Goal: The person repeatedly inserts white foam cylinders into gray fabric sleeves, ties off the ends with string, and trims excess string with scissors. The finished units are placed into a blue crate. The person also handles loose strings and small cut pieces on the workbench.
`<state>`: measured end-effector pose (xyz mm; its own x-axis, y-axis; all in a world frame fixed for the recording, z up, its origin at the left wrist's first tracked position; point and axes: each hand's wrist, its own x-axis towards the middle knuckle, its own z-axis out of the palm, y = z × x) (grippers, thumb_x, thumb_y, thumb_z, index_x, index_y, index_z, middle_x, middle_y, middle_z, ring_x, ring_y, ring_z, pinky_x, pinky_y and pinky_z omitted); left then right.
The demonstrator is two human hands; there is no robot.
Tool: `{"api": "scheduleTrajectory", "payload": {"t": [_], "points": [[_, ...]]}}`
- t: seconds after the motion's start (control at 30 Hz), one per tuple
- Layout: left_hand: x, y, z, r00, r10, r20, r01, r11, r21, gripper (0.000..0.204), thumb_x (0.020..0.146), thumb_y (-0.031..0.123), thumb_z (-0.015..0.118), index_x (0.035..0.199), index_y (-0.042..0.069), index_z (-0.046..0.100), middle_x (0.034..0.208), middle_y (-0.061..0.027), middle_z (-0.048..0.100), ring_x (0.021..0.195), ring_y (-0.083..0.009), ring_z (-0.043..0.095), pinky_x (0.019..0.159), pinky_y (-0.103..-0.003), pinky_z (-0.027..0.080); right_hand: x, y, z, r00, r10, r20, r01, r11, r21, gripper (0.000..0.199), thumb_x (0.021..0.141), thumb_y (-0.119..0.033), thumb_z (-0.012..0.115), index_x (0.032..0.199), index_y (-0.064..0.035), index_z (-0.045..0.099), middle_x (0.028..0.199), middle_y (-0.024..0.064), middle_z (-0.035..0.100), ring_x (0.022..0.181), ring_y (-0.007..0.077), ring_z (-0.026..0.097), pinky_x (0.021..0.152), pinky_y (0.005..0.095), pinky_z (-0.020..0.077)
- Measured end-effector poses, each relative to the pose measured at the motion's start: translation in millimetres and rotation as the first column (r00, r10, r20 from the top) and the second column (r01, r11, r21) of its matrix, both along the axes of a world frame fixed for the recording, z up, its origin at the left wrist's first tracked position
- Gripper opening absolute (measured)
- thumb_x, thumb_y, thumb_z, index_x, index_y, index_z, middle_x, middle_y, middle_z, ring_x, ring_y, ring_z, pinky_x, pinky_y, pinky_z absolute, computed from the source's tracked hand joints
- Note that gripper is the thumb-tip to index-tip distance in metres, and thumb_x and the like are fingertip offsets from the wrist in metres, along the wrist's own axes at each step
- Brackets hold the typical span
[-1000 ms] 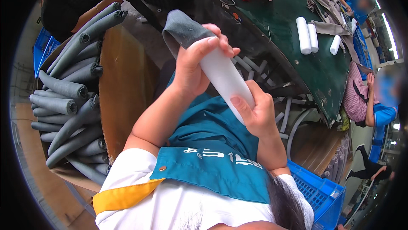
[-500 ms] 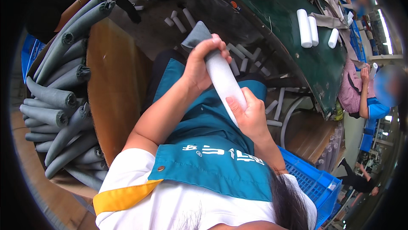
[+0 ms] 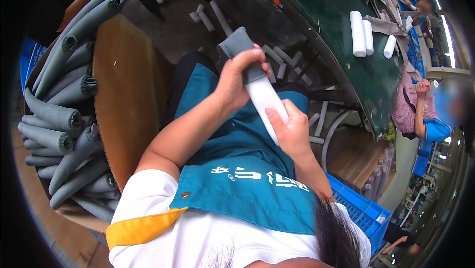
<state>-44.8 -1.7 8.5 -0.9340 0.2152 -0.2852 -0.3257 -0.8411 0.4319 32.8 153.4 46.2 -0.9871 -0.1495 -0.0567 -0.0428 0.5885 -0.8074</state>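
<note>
A dark green, worn-topped table (image 3: 326, 25) runs along the far right, its edge slanting toward the near right above a grey floor (image 3: 173, 25). The room continues at the far right, where a worker in a blue-sleeved shirt (image 3: 438, 128) sits beside pink checked cloth (image 3: 403, 105). Three smooth white cylinders (image 3: 358, 34) and strips of grey-beige fabric (image 3: 383, 24) lie on the table.

On the left, a brown cardboard box (image 3: 126, 99) is heaped with long grey fabric-covered tubes (image 3: 44, 134); its tall side wall stands between them and the person's lap. Loose short white rolls (image 3: 207, 21) litter the floor beyond the knees, and a blue plastic lattice crate (image 3: 354, 208) sits at the near right.

Over the teal apron (image 3: 232, 144), a white foam-like cylinder (image 3: 264, 100) is held aslant, its far part inside a grey fabric sleeve (image 3: 236, 43). The left hand (image 3: 238, 77) curls around the sleeve, hiding part of it; the right hand (image 3: 291, 130) clasps the cylinder's near end, thumb on top.
</note>
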Motion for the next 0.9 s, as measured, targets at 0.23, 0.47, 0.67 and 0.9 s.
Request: {"api": "scheduleTrajectory", "payload": {"t": [0.23,0.47,0.67,0.9], "points": [[25,24,13,0.997,-0.043,-0.063,0.036,0.994,-0.106,0.047,0.078,0.028,0.072,0.113,0.006,0.050,0.092,-0.0080,0.061,0.091,-0.0196,0.061,0.086,-0.037,0.051,-26,-20,-9,0.982,-0.052,-0.183,0.017,0.983,-0.184,0.046,0.093,-0.043,0.059,0.104,0.0013,0.057,0.077,0.0181,0.067,0.069,0.0302,0.068,0.060,0.0333,0.0519],[-5,-20,56,0.985,-0.004,-0.173,-0.019,0.991,-0.132,0.033,0.081,0.019,0.064,0.109,0.009,0.050,0.080,-0.0024,0.053,0.073,-0.0144,0.054,0.077,-0.034,0.047,-20,-4,13,0.985,0.172,-0.013,-0.172,0.973,-0.154,0.057,0.082,-0.049,0.071,0.107,-0.0011,0.053,0.086,0.0165,0.067,0.079,0.0292,0.070,0.070,0.0329,0.0537],[-24,-55,91,0.838,0.152,-0.524,0.001,0.960,0.279,0.034,0.086,0.031,0.060,0.111,0.009,0.053,0.092,-0.0024,0.060,0.081,-0.0178,0.061,0.084,-0.038,0.051,-34,25,35,0.913,0.387,-0.127,-0.407,0.870,-0.277,0.060,0.079,-0.043,0.077,0.119,-0.0039,0.055,0.093,0.0129,0.070,0.080,0.0227,0.070,0.071,0.0301,0.0551],[-30,-62,69,0.936,0.226,-0.271,-0.177,0.965,0.194,0.032,0.085,0.023,0.065,0.111,0.006,0.055,0.083,-0.0033,0.062,0.077,-0.0160,0.063,0.075,-0.034,0.054,-7,21,56,0.951,0.287,-0.119,-0.283,0.958,0.049,0.048,0.087,-0.042,0.067,0.109,-0.0008,0.059,0.088,0.0216,0.070,0.076,0.0323,0.072,0.066,0.0354,0.0571]]}}
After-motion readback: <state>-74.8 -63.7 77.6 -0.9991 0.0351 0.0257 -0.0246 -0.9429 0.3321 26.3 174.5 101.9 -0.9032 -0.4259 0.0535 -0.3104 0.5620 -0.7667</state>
